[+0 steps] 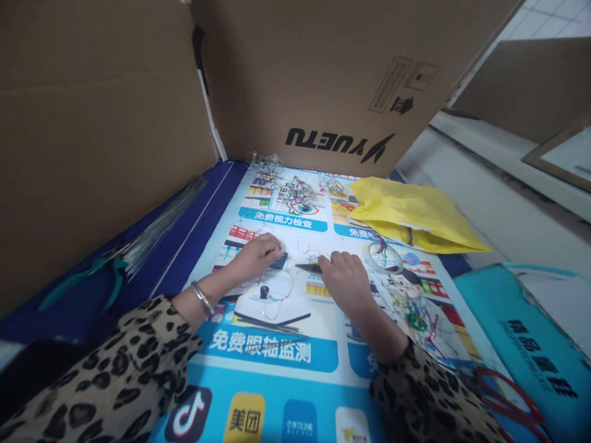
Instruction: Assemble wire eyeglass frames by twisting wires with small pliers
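My left hand [258,255] is closed in a pinch, with a bent thin wire [292,286] looping down from near its fingertips; the exact grip point is blurred. My right hand [346,280] is wrapped round needle-nose pliers whose dark tapered jaws [308,268] point left toward my left hand; the handles are hidden in the fist. Small bent wire pieces [307,247] lie just beyond the jaws. Below the hands, several straight thin rods [270,326] rest on the printed sheet [295,381].
Tangled wire pieces [298,192] lie at the back. Green-handled pliers [117,277] and a wire bundle [166,215] are at left. At right are a yellow bag [410,209], a clear spool [385,257], red cord [508,400] and a teal box [521,326]. Cardboard walls [323,74] stand behind.
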Available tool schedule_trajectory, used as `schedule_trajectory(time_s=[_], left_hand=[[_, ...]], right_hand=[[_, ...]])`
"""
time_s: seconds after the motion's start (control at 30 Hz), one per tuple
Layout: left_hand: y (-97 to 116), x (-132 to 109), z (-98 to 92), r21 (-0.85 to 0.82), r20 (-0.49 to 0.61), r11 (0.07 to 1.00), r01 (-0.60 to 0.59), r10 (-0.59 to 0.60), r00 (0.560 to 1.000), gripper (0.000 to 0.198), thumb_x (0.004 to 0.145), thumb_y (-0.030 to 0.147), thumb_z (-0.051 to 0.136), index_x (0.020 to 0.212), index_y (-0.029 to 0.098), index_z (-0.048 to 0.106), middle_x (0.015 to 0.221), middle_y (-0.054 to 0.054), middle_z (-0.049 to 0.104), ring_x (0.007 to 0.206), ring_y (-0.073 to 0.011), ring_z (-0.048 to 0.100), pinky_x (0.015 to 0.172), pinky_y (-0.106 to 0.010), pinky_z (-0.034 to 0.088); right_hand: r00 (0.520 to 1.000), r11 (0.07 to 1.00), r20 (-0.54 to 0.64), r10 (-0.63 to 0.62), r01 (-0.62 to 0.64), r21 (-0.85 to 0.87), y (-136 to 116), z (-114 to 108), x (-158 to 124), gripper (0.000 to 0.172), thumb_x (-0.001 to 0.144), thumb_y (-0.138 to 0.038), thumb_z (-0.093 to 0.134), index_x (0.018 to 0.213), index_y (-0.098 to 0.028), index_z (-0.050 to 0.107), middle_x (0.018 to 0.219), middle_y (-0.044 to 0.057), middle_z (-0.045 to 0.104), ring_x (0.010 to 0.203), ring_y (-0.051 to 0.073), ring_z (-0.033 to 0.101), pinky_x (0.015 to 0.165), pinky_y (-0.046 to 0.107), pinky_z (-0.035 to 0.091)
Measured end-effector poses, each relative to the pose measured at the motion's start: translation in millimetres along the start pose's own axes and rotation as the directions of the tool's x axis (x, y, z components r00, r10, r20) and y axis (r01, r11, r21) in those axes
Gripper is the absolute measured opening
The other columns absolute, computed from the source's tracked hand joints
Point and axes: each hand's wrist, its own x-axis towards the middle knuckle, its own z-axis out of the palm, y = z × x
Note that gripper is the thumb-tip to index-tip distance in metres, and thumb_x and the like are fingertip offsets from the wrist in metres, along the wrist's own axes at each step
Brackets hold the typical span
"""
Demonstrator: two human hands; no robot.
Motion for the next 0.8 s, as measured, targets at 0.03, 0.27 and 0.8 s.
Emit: schedule_trajectory(time_s=[0.03,0.27,0.8], left_hand=[[-0.7,-0.3,0.1,0.017,0.0,1.0,-0.008,0.008,1.0,0.021,0.081,0.018,0.049,0.061,0.015,0.054,0.079,-0.003,0.058,0.08,-0.0133,0.054,0.074,-0.026,0.042],[-2.7,-2.6,0.1,0.124,-0.005,0.991,-0.059,0.06,0.998,0.016,0.081,0.02,0.049,0.068,0.015,0.056,0.083,-0.004,0.056,0.082,-0.0145,0.053,0.075,-0.028,0.043],[18.7,-6.1,1.4,0.248,0.047,0.948,-0.201,0.195,0.98,0.021,0.085,0.028,0.048,0.095,0.018,0.065,0.085,-0.005,0.059,0.083,-0.0168,0.054,0.073,-0.029,0.041]], right_hand=[[1.0,1.0,0.007,-0.001,0.001,0.003,0.0,0.0,0.0,0.02,0.084,-0.018,0.046,0.097,-0.018,0.06,0.08,0.008,0.056,0.075,0.02,0.045,0.065,0.033,0.021],[0.999,1.0,0.034,0.018,-0.018,0.003,-0.6,1.6,-1.0,0.024,0.084,-0.018,0.045,0.105,-0.018,0.057,0.081,0.008,0.057,0.076,0.021,0.046,0.066,0.033,0.022],[0.998,1.0,0.051,0.023,-0.024,0.008,-1.5,0.5,-1.1,0.031,0.085,-0.019,0.044,0.114,-0.017,0.053,0.084,0.01,0.057,0.078,0.021,0.048,0.066,0.033,0.024]])
